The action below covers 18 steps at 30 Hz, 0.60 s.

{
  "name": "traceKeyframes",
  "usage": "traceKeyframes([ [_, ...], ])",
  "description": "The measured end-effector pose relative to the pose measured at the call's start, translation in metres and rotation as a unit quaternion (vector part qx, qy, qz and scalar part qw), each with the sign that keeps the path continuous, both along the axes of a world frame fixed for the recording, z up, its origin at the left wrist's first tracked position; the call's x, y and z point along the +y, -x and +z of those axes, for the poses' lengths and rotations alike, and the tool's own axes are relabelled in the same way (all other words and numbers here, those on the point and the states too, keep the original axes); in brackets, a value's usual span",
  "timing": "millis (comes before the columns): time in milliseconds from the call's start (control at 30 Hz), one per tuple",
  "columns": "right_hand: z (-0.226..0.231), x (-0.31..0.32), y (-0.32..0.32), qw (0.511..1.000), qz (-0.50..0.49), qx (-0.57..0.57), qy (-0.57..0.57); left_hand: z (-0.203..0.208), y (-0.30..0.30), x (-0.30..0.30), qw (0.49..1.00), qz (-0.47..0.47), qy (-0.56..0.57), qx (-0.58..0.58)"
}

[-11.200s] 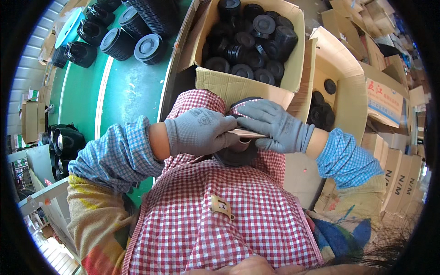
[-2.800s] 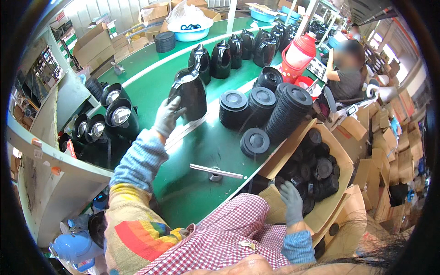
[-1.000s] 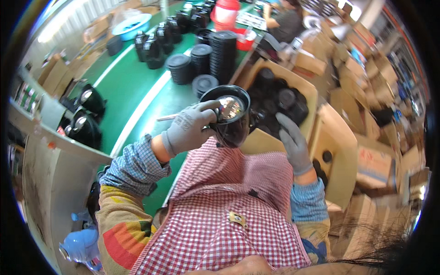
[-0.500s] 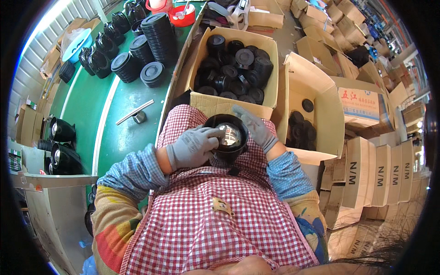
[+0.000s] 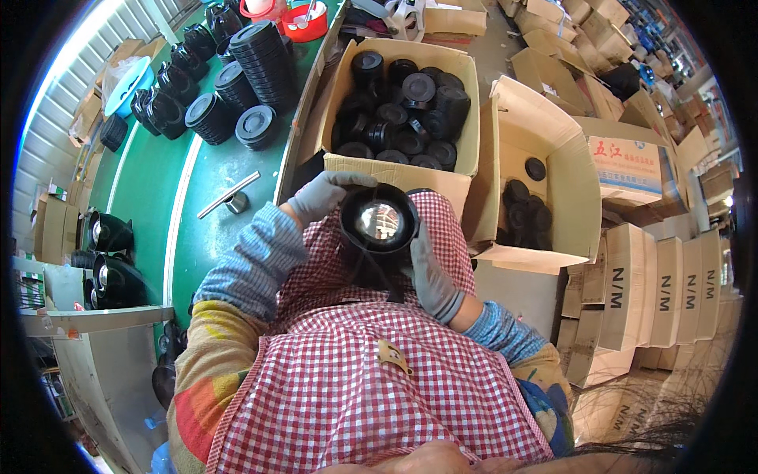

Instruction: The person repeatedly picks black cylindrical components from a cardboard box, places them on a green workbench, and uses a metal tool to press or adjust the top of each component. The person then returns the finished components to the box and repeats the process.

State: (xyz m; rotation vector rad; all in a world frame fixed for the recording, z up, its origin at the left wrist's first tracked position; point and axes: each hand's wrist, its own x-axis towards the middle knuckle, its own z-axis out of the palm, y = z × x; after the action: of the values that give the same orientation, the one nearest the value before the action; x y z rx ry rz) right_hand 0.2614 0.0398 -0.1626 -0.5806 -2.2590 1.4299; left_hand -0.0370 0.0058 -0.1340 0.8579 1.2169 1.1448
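A black, round jug-like body (image 5: 355, 261) rests upright in my lap, its wide mouth facing up. Inside the dark rim a mirror-bright silver round surface (image 5: 379, 222) shows. My left hand (image 5: 325, 195), in a grey glove, curls its fingers over the far left of the rim. Along the body's right side lies my right hand (image 5: 433, 276), also gloved in grey, fingers pressed to the wall and thumb side partly hidden. Between them the two hands keep the body steady. Its lower part is hard to make out against the red checked apron (image 5: 355, 379).
Ahead stands a carton (image 5: 438, 183) full of black lids; right of it another carton (image 5: 553, 158) holds several black discs. On the green bench (image 5: 158, 229) are stacked black lids (image 5: 260, 67), black jugs (image 5: 166, 110), a metal T-shaped tool (image 5: 229, 196) and a red basin (image 5: 305, 24).
My left hand has moved from the body's near left side up to the far left rim. My right hand has come down from the far right rim onto the right side.
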Motion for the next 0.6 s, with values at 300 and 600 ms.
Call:
traceKeyframes([
  [300,0.052,0.059,0.009,0.978,-0.110,0.013,-0.176,-0.026,0.008,0.024,0.995,-0.089,0.045,-0.023],
  [600,0.061,0.096,0.083,0.902,0.205,-0.021,-0.380,-0.014,0.044,0.007,0.994,0.053,-0.071,0.070],
])
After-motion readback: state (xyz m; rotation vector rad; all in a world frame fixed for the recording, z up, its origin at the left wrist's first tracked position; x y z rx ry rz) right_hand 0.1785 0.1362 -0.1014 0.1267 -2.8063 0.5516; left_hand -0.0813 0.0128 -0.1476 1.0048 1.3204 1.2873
